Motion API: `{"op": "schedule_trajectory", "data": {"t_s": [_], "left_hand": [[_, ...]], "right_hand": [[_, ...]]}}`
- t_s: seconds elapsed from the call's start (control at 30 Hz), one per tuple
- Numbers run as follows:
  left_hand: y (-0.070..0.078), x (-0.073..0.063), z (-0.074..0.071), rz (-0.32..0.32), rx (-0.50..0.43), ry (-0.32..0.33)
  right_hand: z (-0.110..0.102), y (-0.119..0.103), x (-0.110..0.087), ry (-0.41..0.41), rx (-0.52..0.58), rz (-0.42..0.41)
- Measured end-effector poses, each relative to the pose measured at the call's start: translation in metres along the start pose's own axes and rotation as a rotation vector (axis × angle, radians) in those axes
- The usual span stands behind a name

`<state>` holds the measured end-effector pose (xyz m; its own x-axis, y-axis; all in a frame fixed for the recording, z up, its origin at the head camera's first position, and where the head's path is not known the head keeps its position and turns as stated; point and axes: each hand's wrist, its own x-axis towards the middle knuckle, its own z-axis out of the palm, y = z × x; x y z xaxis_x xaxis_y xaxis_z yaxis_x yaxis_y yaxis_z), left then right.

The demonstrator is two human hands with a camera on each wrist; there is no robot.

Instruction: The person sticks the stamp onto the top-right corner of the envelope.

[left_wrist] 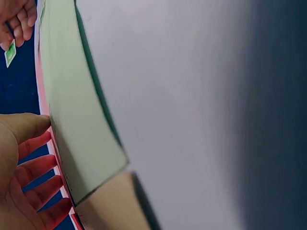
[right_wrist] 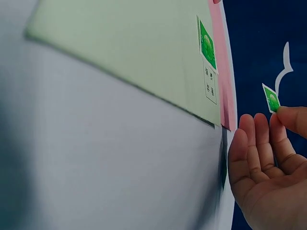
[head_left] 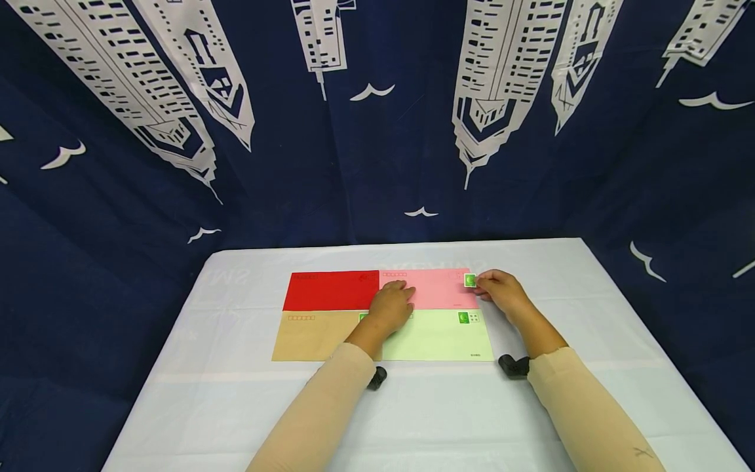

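My right hand pinches a small green postage stamp with a white border between thumb and index finger. In the head view the stamp overlaps the top right corner of a pink envelope; in the right wrist view the stamp shows raised off the paper. Spread fingers of my left hand rest on the pink envelope's left part. Below it lies a pale green envelope bearing its own green stamp. A red envelope and a tan envelope lie to the left.
The envelopes form a two-by-two block on a white-covered table. Another green stamp on the tan envelope is partly hidden by the left hand. Black wrist devices show below the forearms. A dark blue patterned curtain hangs behind.
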<state>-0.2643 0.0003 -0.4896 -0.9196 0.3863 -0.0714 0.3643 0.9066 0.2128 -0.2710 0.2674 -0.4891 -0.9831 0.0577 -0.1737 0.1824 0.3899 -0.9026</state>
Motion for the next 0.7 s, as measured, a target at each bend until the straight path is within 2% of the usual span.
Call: {"op": "schedule_trajectory", "data": {"t_s": [0.4,0.7], "left_hand": [[0.0,0.0,0.001,-0.003,0.015,-0.01],[0.0,0.0,0.0,-0.006,-0.004,-0.013]], "right_hand": [[0.003,-0.002,0.011,-0.023,0.036,-0.016],[0.006,-0.005,0.018,-0.022,0.002,0.005]]}}
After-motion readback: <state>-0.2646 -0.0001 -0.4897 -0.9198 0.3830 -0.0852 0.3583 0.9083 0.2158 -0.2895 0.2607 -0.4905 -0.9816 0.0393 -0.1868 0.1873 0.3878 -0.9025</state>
